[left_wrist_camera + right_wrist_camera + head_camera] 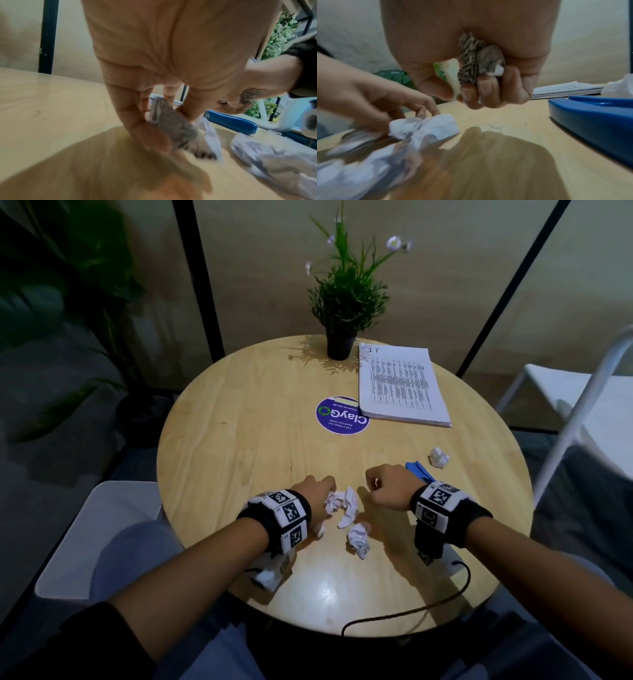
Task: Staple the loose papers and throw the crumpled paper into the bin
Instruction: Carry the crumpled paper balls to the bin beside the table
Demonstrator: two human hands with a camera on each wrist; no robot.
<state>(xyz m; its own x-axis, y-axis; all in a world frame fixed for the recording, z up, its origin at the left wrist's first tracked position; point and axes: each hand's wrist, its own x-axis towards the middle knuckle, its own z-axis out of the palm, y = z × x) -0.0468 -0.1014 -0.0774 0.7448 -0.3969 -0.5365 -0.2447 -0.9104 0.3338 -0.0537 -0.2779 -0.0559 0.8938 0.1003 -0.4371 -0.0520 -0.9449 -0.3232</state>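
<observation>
On the round wooden table (239, 412), my left hand (327, 491) pinches a crumpled paper (171, 124) between thumb and fingers, down on the tabletop near the front. To its right, my right hand (373, 481) is a fist around another crumpled paper (481, 65). One more crumpled piece (358, 539) lies just in front of both hands. A small ball of paper (439, 457) sits further right. The blue stapler (594, 119) lies right of my right hand, partly hidden behind it in the head view. The stack of printed papers (400, 385) lies flat at the back right.
A potted plant (340, 344) stands at the table's far edge, and a purple round sticker (342, 416) marks the middle. A white chair (582, 392) stands to the right, a white seat (102, 525) to the left. A black cable (428, 607) trails over the front edge.
</observation>
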